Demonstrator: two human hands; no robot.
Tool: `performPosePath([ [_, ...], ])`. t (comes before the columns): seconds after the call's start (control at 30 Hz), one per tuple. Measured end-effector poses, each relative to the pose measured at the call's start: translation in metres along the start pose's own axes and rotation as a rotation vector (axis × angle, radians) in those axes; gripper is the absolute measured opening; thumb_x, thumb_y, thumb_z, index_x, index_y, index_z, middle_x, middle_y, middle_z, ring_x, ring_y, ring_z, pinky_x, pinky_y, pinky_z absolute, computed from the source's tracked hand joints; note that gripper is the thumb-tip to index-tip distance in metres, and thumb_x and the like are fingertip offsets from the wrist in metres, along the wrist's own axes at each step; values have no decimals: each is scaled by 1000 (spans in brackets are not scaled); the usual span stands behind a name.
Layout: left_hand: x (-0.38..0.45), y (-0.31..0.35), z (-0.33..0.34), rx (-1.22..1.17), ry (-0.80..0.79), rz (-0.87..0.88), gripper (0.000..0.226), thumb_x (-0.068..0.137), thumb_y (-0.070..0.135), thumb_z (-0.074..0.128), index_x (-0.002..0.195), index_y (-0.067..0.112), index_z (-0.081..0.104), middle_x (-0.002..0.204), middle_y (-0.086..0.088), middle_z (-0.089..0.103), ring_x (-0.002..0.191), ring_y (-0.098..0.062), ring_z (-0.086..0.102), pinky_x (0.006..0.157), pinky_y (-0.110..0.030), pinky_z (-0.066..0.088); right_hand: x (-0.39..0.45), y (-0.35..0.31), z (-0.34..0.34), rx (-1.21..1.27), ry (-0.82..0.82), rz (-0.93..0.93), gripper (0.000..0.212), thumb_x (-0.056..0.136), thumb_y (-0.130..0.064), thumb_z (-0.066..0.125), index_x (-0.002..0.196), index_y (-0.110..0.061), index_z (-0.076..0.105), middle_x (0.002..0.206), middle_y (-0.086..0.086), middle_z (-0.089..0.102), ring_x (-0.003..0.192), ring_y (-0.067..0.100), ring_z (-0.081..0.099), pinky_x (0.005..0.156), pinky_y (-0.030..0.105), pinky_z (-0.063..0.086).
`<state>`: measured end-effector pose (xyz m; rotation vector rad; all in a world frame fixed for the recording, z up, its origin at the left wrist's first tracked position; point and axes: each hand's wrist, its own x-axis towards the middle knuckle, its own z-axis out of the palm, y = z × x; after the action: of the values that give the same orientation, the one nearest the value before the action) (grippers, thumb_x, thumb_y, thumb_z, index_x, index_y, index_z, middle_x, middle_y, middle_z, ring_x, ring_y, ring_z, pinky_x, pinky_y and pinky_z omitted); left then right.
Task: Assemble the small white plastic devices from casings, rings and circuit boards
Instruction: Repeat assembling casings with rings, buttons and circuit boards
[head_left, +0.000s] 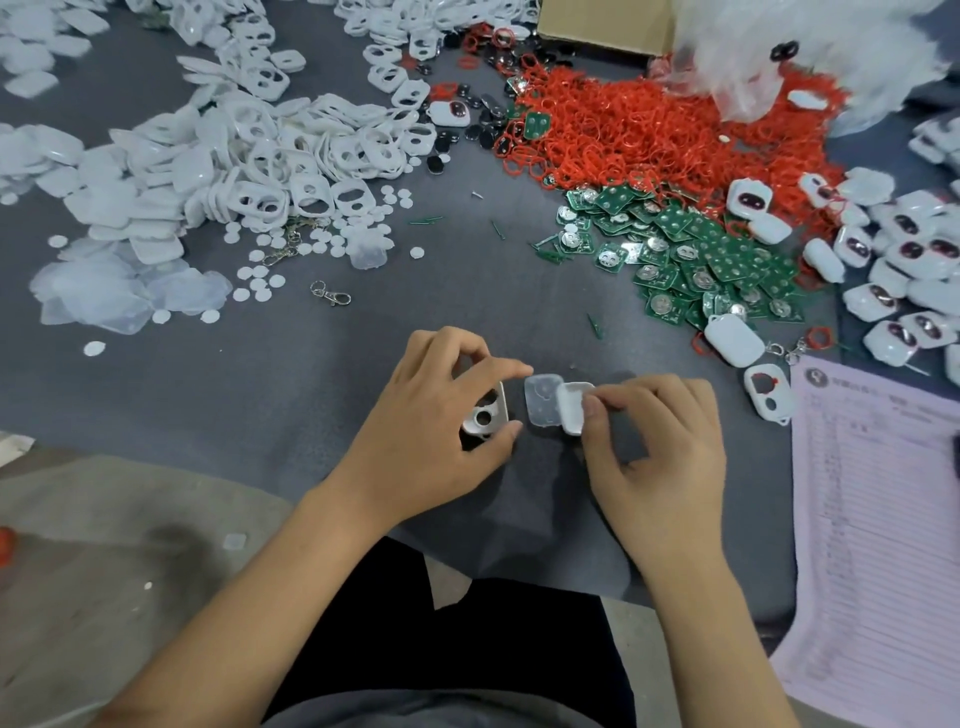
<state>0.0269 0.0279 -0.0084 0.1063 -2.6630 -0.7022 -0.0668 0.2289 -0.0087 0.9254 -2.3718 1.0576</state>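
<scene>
My left hand (431, 410) grips a white front casing (485, 415) with a round hole, held between thumb and curled fingers near the table's front edge. My right hand (657, 441) pinches a white back casing (574, 408) by its right side. A translucent clear membrane (540, 397) sticks out from that casing toward my left forefinger, whose tip touches its top edge. The two casings are a few centimetres apart.
Heaps of white casings (270, 150) and clear membranes (119, 296) lie at the left. Red rings (649, 130) and green circuit boards (696, 249) pile at the right, with finished devices (904, 265) beyond. A printed sheet (878, 519) lies at the right. A keyring clip (330, 293) sits mid-table.
</scene>
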Motion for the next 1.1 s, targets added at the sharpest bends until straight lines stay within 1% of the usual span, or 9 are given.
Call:
performPosePath([
  [0.1, 0, 0, -1, 2, 6, 70, 42, 90, 41, 73, 130, 30, 68, 118, 2, 51, 108, -20, 43, 98, -33, 44, -3, 0, -2, -36, -63, -1, 8, 94, -19, 68, 93, -16, 75, 92, -2, 65, 90, 26, 52, 81, 41, 46],
  [0.2, 1, 0, -1, 35, -16, 155, 38, 90, 32, 77, 127, 28, 71, 118, 1, 57, 105, -24, 47, 91, -41, 48, -2, 0, 0, -69, -135, -4, 8, 89, -21, 69, 93, -17, 76, 95, -2, 65, 91, 30, 54, 78, 49, 46],
  [0.33, 3, -1, 1, 41, -51, 253, 26, 97, 25, 72, 122, 27, 76, 125, 0, 63, 105, -29, 53, 89, -47, 48, 0, 1, 1, -49, -168, -17, 6, 89, -20, 73, 94, -18, 76, 95, -2, 63, 89, 28, 53, 76, 50, 47],
  [0.53, 2, -3, 0, 10, -49, 235, 9, 95, 25, 73, 104, 24, 77, 131, 1, 61, 114, -28, 50, 93, -46, 47, 0, 1, 2, -45, -178, 0, 7, 92, -23, 71, 94, -18, 77, 95, -2, 62, 90, 26, 51, 77, 49, 46],
  [0.6, 2, -3, 0, 0, -40, 221, 11, 94, 26, 73, 105, 22, 74, 132, 2, 60, 115, -27, 50, 94, -46, 46, 0, 1, 2, -42, -167, 0, 8, 91, -23, 72, 94, -17, 77, 95, -2, 62, 90, 26, 51, 77, 50, 46],
  [0.73, 2, -2, 3, 52, -45, 205, 36, 94, 31, 71, 129, 24, 69, 143, 1, 56, 122, -28, 50, 99, -45, 45, 1, -1, 2, -7, -169, -16, 10, 89, -27, 76, 90, -18, 74, 94, -3, 62, 91, 25, 51, 78, 47, 46],
  [0.8, 4, -1, 5, 79, -61, 201, 39, 96, 36, 69, 133, 25, 68, 146, 1, 54, 123, -27, 49, 100, -43, 44, 2, -2, 1, 2, -187, -27, 12, 87, -29, 77, 86, -18, 72, 95, -4, 62, 92, 25, 52, 80, 47, 45],
  [0.97, 2, 0, 4, 76, -36, 191, 31, 96, 39, 68, 124, 27, 73, 143, 2, 57, 121, -25, 48, 97, -37, 41, 2, -3, 0, -23, -234, -22, 10, 84, -27, 76, 90, -18, 75, 98, -3, 61, 93, 25, 49, 80, 48, 44],
  [1.1, 1, -2, 3, 65, -13, 192, 22, 93, 34, 73, 114, 26, 76, 138, 2, 60, 119, -26, 48, 96, -40, 43, 2, -1, 1, -57, -238, -21, 7, 85, -17, 81, 87, -16, 75, 97, -1, 61, 92, 27, 49, 80, 48, 44],
])
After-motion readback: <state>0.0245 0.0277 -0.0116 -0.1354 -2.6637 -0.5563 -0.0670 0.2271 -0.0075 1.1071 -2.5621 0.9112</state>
